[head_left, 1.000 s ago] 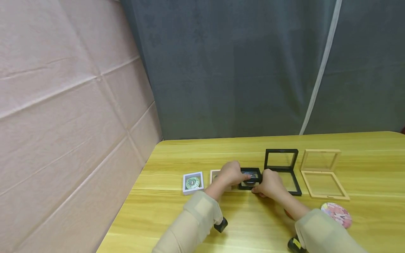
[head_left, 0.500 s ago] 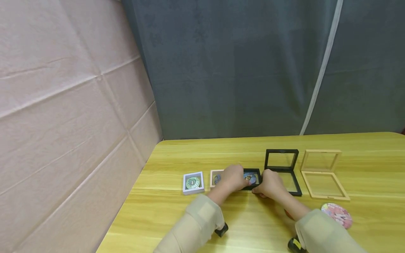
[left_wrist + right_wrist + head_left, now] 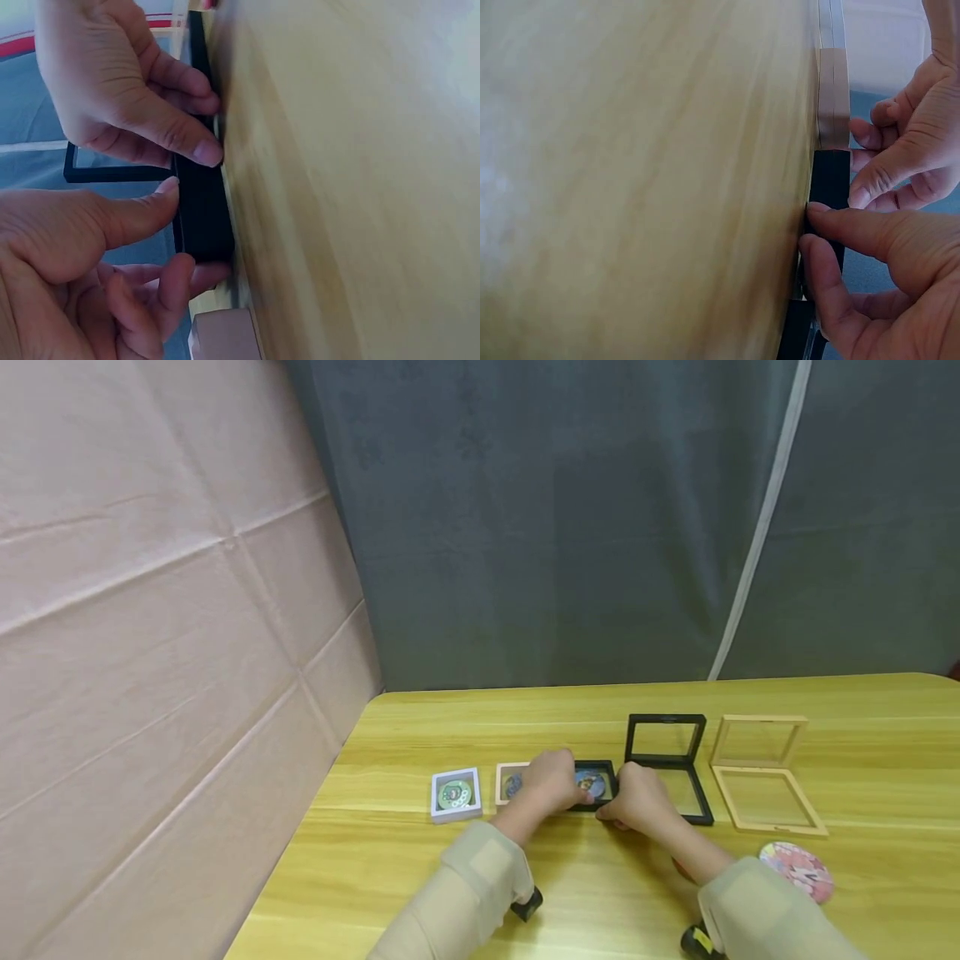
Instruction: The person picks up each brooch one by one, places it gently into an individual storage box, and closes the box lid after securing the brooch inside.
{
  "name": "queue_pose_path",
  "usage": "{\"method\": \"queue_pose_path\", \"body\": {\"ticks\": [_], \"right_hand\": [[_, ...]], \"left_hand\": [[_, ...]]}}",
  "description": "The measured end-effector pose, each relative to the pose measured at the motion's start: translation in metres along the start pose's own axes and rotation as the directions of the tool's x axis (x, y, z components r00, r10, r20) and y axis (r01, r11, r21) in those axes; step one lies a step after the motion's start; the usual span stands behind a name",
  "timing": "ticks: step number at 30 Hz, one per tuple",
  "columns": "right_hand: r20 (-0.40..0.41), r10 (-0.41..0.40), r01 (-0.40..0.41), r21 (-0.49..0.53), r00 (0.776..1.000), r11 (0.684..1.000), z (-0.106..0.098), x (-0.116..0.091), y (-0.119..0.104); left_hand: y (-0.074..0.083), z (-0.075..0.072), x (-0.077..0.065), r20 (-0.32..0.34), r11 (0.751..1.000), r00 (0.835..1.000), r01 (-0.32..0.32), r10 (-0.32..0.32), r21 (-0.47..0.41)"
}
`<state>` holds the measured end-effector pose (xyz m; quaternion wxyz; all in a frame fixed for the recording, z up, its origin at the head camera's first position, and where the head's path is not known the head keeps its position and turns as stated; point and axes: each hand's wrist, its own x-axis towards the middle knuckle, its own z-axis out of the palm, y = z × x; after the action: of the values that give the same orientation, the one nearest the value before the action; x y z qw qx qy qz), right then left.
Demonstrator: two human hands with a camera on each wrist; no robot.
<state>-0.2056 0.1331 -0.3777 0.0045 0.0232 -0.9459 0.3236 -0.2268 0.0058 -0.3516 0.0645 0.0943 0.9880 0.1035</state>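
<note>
A black display frame point(image 3: 602, 802) lies closed on the wooden table, with a blue round badge point(image 3: 590, 783) behind its clear film. My left hand point(image 3: 551, 781) grips its left side, the thumb point(image 3: 146, 217) on the top face and the fingers at its side. At the front right corner, my right hand point(image 3: 641, 797) holds the frame between thumb and curled forefinger. The right wrist view shows both thumbs close together on the black frame point(image 3: 829, 180). Partly behind my left hand is a beige frame point(image 3: 503, 785) with a bluish badge inside.
A white frame point(image 3: 442, 814) holding a green badge lies at the left. On the right, a second black frame point(image 3: 702, 797) and a light wood-coloured frame point(image 3: 806, 822) stand with lids raised. A pink badge point(image 3: 797, 870) lies near my right sleeve. Curtain point(image 3: 570, 527) hangs behind the table.
The black frame's lid, partly raised a second ago, has come down flat over the badge. My left hand moved slightly down and toward me with it; the right hand stayed put.
</note>
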Motion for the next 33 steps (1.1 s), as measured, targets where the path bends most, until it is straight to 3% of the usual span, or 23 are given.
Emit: {"method": "queue_pose_path", "body": {"ticks": [10, 20, 26, 30, 33], "right_hand": [[0.016, 0.019, -0.018, -0.018, 1.0, 1.0, -0.005, -0.001, 0.0], [0.05, 0.037, -0.039, 0.042, 0.998, 0.998, -0.012, -0.001, 0.001], [0.066, 0.031, -0.035, 0.062, 0.997, 0.997, -0.025, -0.008, -0.003], [0.074, 0.002, -0.007, 0.06, 0.997, 0.998, -0.037, -0.017, -0.003], [0.081, -0.01, 0.004, 0.07, 0.997, 0.998, -0.047, -0.023, 0.001]], "left_hand": [[0.006, 0.0, 0.002, -0.006, 0.999, 1.0, 0.003, -0.003, 0.043], [0.006, 0.001, 0.0, 0.029, 0.999, 1.0, -0.003, 0.001, 0.05], [0.007, -0.005, -0.003, 0.052, 0.997, 0.999, -0.004, 0.0, 0.082], [0.01, -0.009, -0.006, 0.028, 0.993, 0.999, 0.014, -0.017, 0.114], [0.014, -0.011, -0.01, 0.002, 0.997, 1.0, -0.015, 0.015, 0.082]]}}
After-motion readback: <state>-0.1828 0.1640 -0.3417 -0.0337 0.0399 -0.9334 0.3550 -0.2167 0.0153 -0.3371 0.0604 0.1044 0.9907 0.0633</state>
